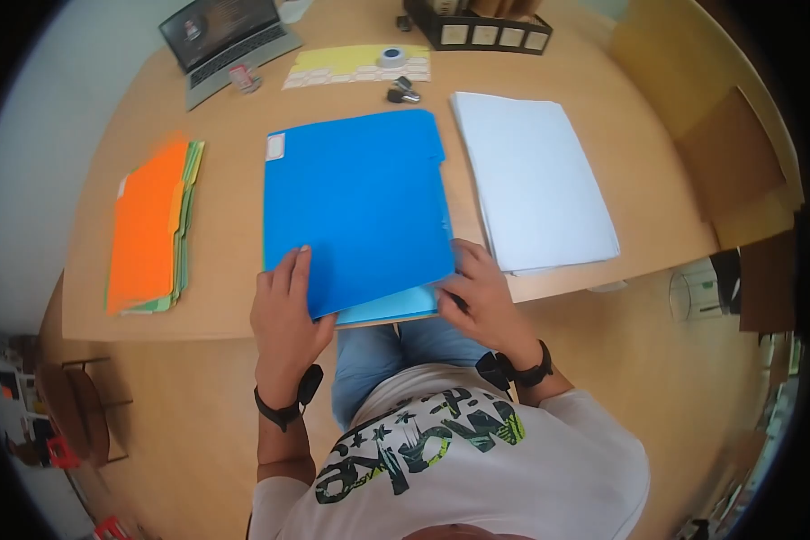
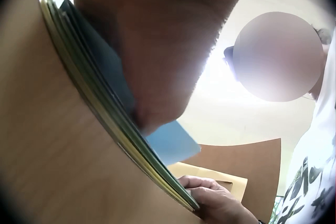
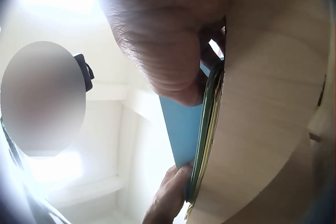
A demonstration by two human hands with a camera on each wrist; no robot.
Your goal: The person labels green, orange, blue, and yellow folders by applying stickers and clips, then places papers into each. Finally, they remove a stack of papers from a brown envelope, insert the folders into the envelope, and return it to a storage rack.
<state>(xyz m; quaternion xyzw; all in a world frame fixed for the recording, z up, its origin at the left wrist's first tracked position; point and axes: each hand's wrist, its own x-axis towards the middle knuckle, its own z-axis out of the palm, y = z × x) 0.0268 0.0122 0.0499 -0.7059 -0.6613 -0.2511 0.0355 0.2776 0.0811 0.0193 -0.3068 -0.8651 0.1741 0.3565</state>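
Note:
A blue file folder (image 1: 360,198) with a small white label lies at the middle of the table, on a stack of folders whose green and yellow edges (image 2: 105,108) show in the left wrist view. Its front cover is raised at the near right corner, baring a lighter blue inner side (image 1: 391,306). My left hand (image 1: 288,297) rests on the folder's near left part, fingers extended over the cover and thumb by the near edge. At the near right corner, my right hand (image 1: 481,297) holds the cover's edge between curled fingers and thumb.
To the left lies a pile of orange, yellow and green folders (image 1: 144,234). A white paper stack (image 1: 535,180) is on the right. Farther back are a laptop (image 1: 234,45), yellow label sheets (image 1: 333,65), a tape roll (image 1: 391,57), black binder clips (image 1: 404,91) and a black organizer (image 1: 486,34).

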